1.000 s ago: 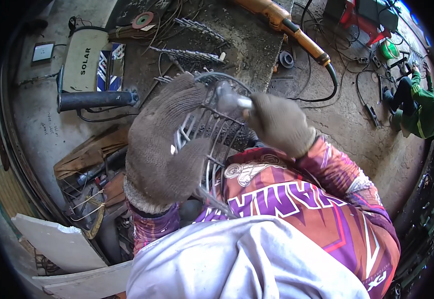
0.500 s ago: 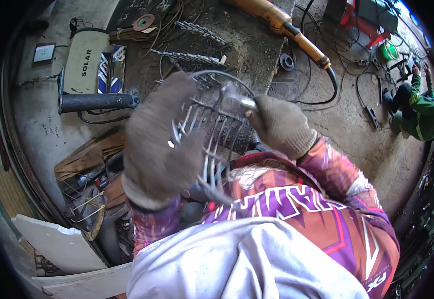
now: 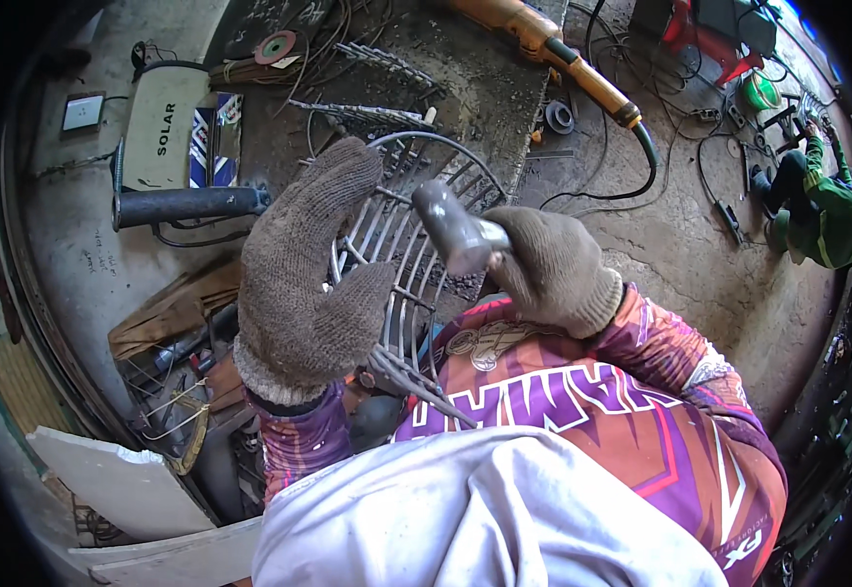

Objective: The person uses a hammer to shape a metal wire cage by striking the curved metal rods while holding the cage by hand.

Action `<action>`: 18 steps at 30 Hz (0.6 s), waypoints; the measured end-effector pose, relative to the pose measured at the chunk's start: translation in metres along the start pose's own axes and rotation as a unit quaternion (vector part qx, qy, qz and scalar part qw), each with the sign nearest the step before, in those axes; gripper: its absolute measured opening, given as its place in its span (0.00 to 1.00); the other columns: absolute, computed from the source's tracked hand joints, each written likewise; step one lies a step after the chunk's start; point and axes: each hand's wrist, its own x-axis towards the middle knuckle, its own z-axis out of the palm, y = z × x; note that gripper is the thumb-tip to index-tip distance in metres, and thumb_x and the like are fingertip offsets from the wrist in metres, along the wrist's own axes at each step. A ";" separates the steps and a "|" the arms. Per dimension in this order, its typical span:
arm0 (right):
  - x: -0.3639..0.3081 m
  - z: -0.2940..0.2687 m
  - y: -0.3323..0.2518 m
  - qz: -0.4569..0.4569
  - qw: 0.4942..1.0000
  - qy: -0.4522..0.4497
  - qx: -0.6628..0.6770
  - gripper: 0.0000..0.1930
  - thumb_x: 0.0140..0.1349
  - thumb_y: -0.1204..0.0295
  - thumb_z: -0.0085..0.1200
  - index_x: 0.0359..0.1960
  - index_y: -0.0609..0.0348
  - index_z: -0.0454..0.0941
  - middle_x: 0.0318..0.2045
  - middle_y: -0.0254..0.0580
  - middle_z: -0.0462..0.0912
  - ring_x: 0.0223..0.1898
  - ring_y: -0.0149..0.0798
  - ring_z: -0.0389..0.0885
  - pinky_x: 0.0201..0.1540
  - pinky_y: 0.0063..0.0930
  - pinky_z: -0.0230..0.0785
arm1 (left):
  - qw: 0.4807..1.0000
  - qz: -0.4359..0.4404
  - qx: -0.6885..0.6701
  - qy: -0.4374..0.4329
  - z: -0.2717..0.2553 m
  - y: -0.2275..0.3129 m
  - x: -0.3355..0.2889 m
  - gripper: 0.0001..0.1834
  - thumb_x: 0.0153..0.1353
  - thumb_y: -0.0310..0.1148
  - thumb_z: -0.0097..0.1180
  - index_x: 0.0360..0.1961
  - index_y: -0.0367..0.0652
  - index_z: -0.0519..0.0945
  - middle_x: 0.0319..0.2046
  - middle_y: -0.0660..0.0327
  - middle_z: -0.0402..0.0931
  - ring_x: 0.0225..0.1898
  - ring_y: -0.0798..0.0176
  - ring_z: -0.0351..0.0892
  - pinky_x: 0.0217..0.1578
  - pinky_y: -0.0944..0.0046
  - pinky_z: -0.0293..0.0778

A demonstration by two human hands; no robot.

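Both hands wear thick brown knitted gloves. My left hand (image 3: 303, 279) is closed around the left side of a round metal grate (image 3: 408, 256) made of parallel rods, crossbars and a curved outer ring. The grate is tilted up in front of my body, and its handle-like rods run down toward my shirt. My right hand (image 3: 555, 264) grips a hammer (image 3: 455, 227). Its grey steel head is over the right part of the grate; I cannot tell if it touches. The glove hides most of the hammer's handle.
An orange power tool (image 3: 553, 49) with a black cable lies ahead on the dark worktable (image 3: 489, 83). Toothed metal strips (image 3: 372, 114) and a grinding disc (image 3: 275, 46) sit at its left. A thick pipe (image 3: 191, 203) juts out at left. Someone in green (image 3: 827, 220) crouches far right.
The hammer, blurred before, now shows sharply, with its head a little lower. The grate has steadied in my left hand, and the left glove has shifted slightly.
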 end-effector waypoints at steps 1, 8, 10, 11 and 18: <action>0.001 0.000 0.002 0.037 0.999 -0.026 0.015 0.19 0.67 0.56 0.55 0.49 0.59 0.78 0.31 0.51 0.83 0.34 0.57 0.84 0.36 0.47 0.77 | 1.000 0.003 0.013 -0.009 -0.001 0.001 0.000 0.38 0.49 0.26 0.66 0.64 0.28 0.72 0.65 0.40 0.69 0.68 0.47 0.69 0.68 0.55 0.66; -0.004 0.011 0.044 0.197 0.965 0.074 0.154 0.20 0.68 0.57 0.56 0.47 0.63 0.75 0.32 0.51 0.83 0.35 0.50 0.85 0.40 0.41 0.75 | 0.999 0.017 -0.039 -0.019 -0.009 -0.015 -0.011 0.42 0.52 0.26 0.66 0.69 0.28 0.65 0.68 0.43 0.66 0.71 0.49 0.65 0.71 0.54 0.59; -0.003 0.015 0.054 0.246 0.945 0.101 0.188 0.23 0.64 0.55 0.60 0.48 0.63 0.75 0.33 0.51 0.82 0.37 0.47 0.83 0.43 0.40 0.72 | 0.999 0.027 -0.034 -0.024 -0.011 -0.019 -0.014 0.42 0.53 0.29 0.66 0.70 0.29 0.64 0.68 0.43 0.66 0.71 0.49 0.65 0.72 0.54 0.58; -0.001 0.015 0.057 0.245 0.946 0.102 0.188 0.23 0.64 0.55 0.60 0.48 0.63 0.75 0.33 0.51 0.82 0.37 0.47 0.83 0.43 0.40 0.72 | 0.998 0.038 -0.030 -0.029 -0.011 -0.019 -0.015 0.43 0.54 0.31 0.66 0.70 0.29 0.64 0.68 0.43 0.66 0.71 0.49 0.64 0.72 0.54 0.57; 0.017 0.012 0.049 0.261 0.921 0.030 0.286 0.28 0.62 0.52 0.63 0.51 0.65 0.76 0.35 0.43 0.80 0.38 0.35 0.78 0.42 0.34 0.73 | 0.994 0.082 0.074 0.018 -0.002 -0.011 -0.038 0.40 0.52 0.31 0.55 0.70 0.32 0.66 0.63 0.42 0.73 0.62 0.43 0.77 0.64 0.51 0.68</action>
